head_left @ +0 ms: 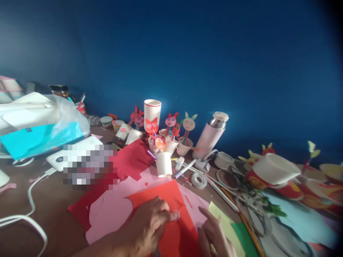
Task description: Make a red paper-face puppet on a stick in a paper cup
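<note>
A sheet of orange-red paper (171,191) lies on top of pink paper (109,214) in front of me. My left hand (151,223) is on the orange-red sheet, its fingers curled in and the thumb tip pressed near the sheet's middle. Beside the sheet's right edge is my right hand (215,233), with index finger and thumb apart and the lower part cut off by the frame. Dark red paper (136,157) sticks out behind the pink. Yellow paper (227,225) and green paper (243,237) lie to the right of my right hand.
A white paper cup (164,165) stands behind the sheets, before several cups with paper animal faces. Nearby are a tape roll (199,180), a marker (185,169) and a pink thermos (210,137). A white power bank (77,151) with cable lies left; red-and-white cups (276,171) lie right.
</note>
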`<action>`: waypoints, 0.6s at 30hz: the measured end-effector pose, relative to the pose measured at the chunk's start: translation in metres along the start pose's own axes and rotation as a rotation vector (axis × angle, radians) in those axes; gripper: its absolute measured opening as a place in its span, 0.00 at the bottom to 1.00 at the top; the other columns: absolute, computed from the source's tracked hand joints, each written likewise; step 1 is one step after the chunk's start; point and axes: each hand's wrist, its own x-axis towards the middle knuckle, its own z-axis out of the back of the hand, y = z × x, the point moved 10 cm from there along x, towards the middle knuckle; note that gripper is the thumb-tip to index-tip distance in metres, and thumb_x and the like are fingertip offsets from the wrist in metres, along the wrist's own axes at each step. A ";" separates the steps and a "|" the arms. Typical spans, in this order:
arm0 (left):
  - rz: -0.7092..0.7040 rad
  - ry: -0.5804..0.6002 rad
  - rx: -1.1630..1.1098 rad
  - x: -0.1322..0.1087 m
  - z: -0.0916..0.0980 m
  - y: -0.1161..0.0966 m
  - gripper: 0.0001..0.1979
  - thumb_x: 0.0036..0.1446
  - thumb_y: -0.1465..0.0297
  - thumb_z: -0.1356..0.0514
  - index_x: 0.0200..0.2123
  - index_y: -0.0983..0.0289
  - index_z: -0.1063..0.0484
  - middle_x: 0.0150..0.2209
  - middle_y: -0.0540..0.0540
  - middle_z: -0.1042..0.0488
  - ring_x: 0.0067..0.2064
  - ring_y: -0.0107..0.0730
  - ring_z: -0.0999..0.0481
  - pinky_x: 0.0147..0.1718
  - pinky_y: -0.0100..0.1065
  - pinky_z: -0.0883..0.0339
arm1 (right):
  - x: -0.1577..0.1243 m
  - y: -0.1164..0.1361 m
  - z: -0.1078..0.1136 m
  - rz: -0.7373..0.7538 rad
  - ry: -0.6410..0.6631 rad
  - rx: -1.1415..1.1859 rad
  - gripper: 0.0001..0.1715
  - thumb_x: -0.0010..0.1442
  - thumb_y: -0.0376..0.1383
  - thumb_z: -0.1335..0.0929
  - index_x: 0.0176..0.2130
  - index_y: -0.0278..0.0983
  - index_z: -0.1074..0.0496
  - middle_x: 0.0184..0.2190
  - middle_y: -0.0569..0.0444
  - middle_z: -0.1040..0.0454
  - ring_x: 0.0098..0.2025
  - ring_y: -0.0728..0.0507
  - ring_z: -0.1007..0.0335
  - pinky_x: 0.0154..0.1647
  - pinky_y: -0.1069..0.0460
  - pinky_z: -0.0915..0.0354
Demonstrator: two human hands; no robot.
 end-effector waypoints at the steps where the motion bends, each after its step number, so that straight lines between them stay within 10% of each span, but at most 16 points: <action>1: -0.006 0.010 -0.002 0.001 0.000 -0.001 0.21 0.57 0.82 0.52 0.49 0.55 0.36 0.34 0.52 0.33 0.35 0.30 0.35 0.37 0.32 0.39 | 0.000 0.002 -0.001 0.010 0.024 0.026 0.20 0.65 0.42 0.43 0.51 0.35 0.38 0.14 0.62 0.37 0.15 0.51 0.37 0.20 0.60 0.37; 18: 0.010 -0.018 -0.009 0.006 0.005 -0.006 0.22 0.52 0.83 0.50 0.47 0.57 0.32 0.38 0.54 0.34 0.33 0.28 0.33 0.32 0.27 0.34 | 0.000 0.003 -0.005 -0.044 0.149 0.126 0.16 0.65 0.41 0.44 0.50 0.41 0.40 0.25 0.57 0.28 0.25 0.48 0.30 0.32 0.56 0.32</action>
